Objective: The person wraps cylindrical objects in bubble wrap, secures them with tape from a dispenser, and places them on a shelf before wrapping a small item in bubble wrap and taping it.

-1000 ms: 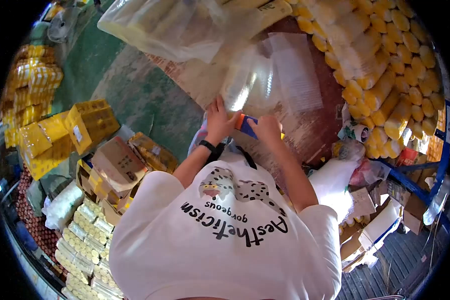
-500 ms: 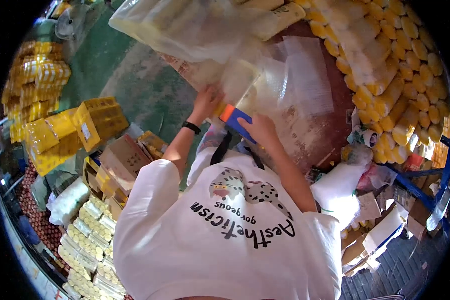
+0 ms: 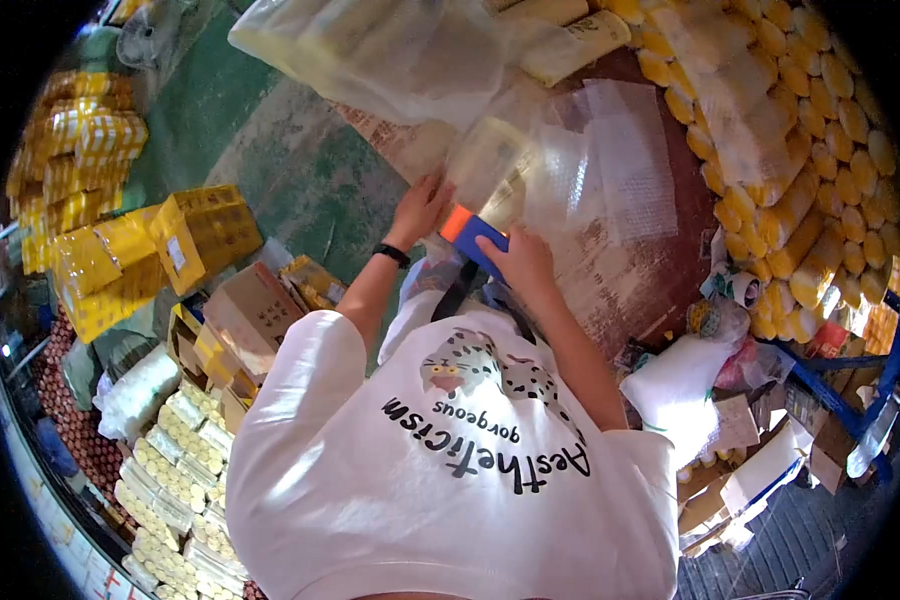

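My right hand (image 3: 523, 258) is closed around a blue block-shaped tool with an orange end (image 3: 482, 243), held low over the near edge of the work table (image 3: 610, 285). The orange end points up and left, toward my left hand. My left hand (image 3: 421, 211) rests at the table's edge, its fingers stretched out beside the clear plastic bag (image 3: 488, 165). A small gap separates its fingers from the orange end. The bag lies in front of both hands, with a yellowish part inside catching the light. Where the tool meets the plastic I cannot make out.
Large plastic sheeting (image 3: 370, 60) covers the far side of the table, with bubble wrap (image 3: 630, 155) to the right. Yellow-ended rolls (image 3: 820, 190) are piled at the right. Taped yellow boxes (image 3: 205, 240) and an open carton (image 3: 255, 315) stand at the left, wrapped pale packs (image 3: 175, 470) below.
The view has shifted slightly, moving the surroundings a little. My left hand's fingers have straightened somewhat along the table edge. My right hand still holds the blue tool in nearly the same place.
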Demonstrator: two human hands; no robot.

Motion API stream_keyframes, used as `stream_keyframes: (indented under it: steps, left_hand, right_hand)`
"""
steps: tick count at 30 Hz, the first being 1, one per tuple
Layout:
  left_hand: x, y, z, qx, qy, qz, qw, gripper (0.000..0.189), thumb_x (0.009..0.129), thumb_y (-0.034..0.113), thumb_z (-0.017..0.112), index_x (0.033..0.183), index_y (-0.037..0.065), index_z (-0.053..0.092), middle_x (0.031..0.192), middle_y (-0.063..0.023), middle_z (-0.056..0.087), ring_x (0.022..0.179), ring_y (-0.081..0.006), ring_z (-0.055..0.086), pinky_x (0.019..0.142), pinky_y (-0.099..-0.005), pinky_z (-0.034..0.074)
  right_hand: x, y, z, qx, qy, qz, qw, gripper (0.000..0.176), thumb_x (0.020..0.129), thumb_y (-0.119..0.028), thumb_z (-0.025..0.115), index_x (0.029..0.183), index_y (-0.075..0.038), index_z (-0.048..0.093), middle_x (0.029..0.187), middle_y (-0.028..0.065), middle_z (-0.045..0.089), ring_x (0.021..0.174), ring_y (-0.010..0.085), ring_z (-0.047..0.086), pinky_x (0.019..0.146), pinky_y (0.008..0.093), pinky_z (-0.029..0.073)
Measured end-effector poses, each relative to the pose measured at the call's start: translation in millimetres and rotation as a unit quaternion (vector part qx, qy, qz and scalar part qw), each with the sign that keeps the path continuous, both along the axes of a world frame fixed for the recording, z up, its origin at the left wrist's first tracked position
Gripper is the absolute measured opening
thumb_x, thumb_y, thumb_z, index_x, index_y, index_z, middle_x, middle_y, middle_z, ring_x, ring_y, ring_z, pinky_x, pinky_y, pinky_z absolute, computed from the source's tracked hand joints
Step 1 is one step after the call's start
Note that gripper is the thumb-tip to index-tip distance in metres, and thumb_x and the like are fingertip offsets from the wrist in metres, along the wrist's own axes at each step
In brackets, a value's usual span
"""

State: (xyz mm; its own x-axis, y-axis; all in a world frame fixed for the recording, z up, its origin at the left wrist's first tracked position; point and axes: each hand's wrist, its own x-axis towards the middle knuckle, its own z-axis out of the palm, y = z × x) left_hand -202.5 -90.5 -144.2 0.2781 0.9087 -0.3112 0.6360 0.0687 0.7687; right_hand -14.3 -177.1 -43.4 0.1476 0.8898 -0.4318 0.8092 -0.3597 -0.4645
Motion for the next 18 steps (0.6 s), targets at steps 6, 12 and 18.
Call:
stream_keyframes:
  steps: [6, 12, 18]
  left_hand:
    - [-40, -66, 30, 0.080, -0.103, -0.090, 0.987, 0.095, 0.064, 0.036, 0.077, 0.139, 0.000, 0.031, 0.142, -0.0185, 0.036, 0.131, -0.0339, 0.034, 0.109, -0.0419, 0.028]
    - [6, -77, 10, 0.174, 0.144, 0.014, 0.974, 0.114, 0.049, 0.029, 0.085, 0.140, 0.001, 0.022, 0.139, -0.0198, 0.035, 0.126, -0.0380, 0.037, 0.104, -0.0426, 0.033]
    - [-1, -71, 10, 0.169, 0.124, 0.022, 0.978, 0.106, 0.052, 0.025, 0.084, 0.138, 0.001, 0.026, 0.130, -0.0199, 0.042, 0.117, -0.0374, 0.044, 0.098, -0.0418, 0.039]
  right_hand:
    - [4, -5, -3, -0.005, -0.007, 0.002, 1.000, 0.057, 0.078, -0.055, 0.061, 0.083, 0.003, 0.063, 0.080, 0.0241, 0.063, 0.077, 0.0398, 0.062, 0.070, 0.0486, 0.048]
    - [-2, 10, 4, -0.003, 0.000, 0.020, 1.000, 0.058, 0.078, -0.056, 0.061, 0.083, 0.002, 0.063, 0.080, 0.0243, 0.063, 0.077, 0.0400, 0.062, 0.069, 0.0489, 0.048]
    - [10, -14, -16, 0.018, 0.046, 0.002, 0.999, 0.062, 0.077, -0.060, 0.059, 0.089, 0.002, 0.063, 0.083, 0.0249, 0.063, 0.079, 0.0413, 0.062, 0.071, 0.0489, 0.048]
